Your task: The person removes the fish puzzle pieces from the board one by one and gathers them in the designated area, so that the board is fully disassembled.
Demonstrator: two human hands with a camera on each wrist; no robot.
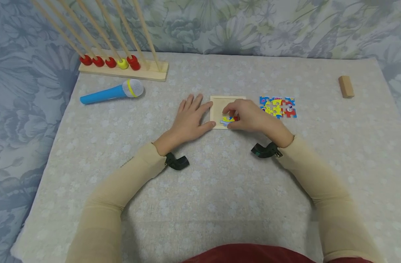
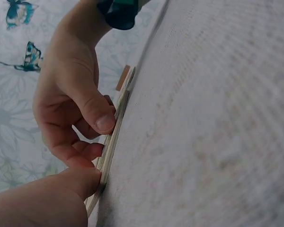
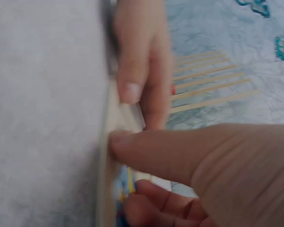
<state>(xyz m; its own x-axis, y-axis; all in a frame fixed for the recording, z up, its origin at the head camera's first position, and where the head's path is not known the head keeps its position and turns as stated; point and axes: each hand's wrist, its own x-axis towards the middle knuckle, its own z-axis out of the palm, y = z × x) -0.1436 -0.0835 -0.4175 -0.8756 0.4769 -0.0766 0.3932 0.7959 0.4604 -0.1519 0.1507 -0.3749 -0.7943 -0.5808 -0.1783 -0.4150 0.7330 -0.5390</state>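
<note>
A shallow wooden puzzle tray [image 1: 227, 97] lies on the table between both hands. Inside it, near the front edge, are joined puzzle pieces [image 1: 227, 119] in yellow, blue and red, partly covered by the right hand. The left hand [image 1: 190, 122] rests flat with fingers spread, its thumb and index fingertip at the tray's left side. Over the tray's right part, the right hand [image 1: 249, 116] has bent fingers, with thumb and index tips apart around the pieces. In the right wrist view its thumb [image 3: 156, 151] lies along the tray's rim. More puzzle pieces [image 1: 277, 106], laid together, are beyond this hand.
A blue toy microphone [image 1: 103, 95] lies at the left. Behind it stands a wooden rack [image 1: 154, 75] of upright rods with red and yellow beads. A wooden block [image 1: 346, 87] sits far right. Dark wrist mounts [image 1: 177, 162] are attached near both sleeve cuffs.
</note>
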